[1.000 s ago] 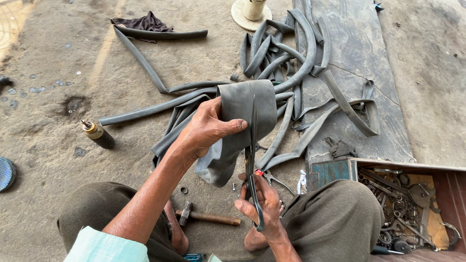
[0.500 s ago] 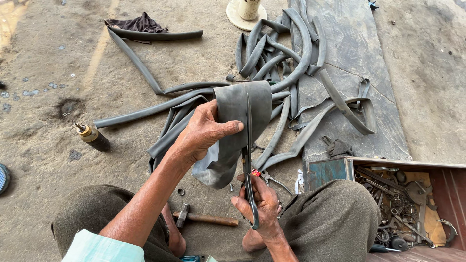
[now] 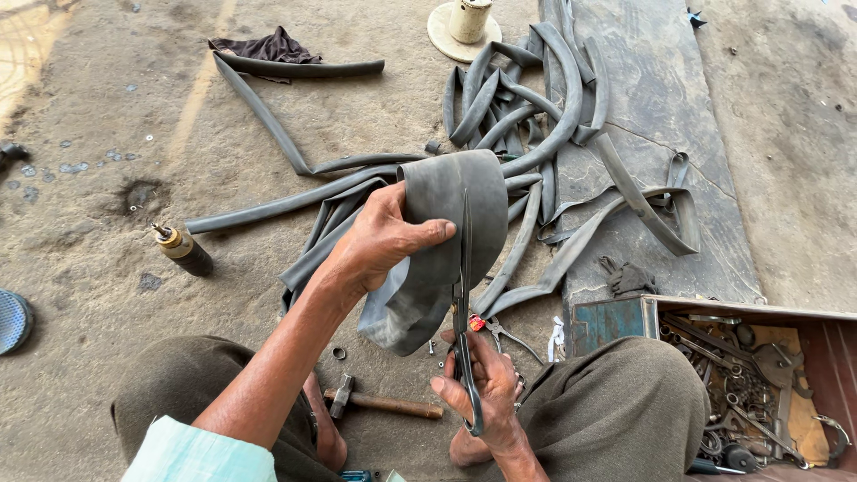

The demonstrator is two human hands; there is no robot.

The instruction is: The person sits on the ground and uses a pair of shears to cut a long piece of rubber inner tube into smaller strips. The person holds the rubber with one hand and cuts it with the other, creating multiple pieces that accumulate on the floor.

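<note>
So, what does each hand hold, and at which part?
Left hand grips the folded rubber tube piece at its upper edge; right hand holds the scissors by the handles.

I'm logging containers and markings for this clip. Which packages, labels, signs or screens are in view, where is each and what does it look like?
No signs or screens show.
Small bottle: lying on the ground left of the left hand; dark body, brass-coloured cap.
Toolbox: lower right beside the knee; open, rusty red-brown tray with a blue-green end panel.
White can: top centre on a round pale base; cylindrical.
</note>
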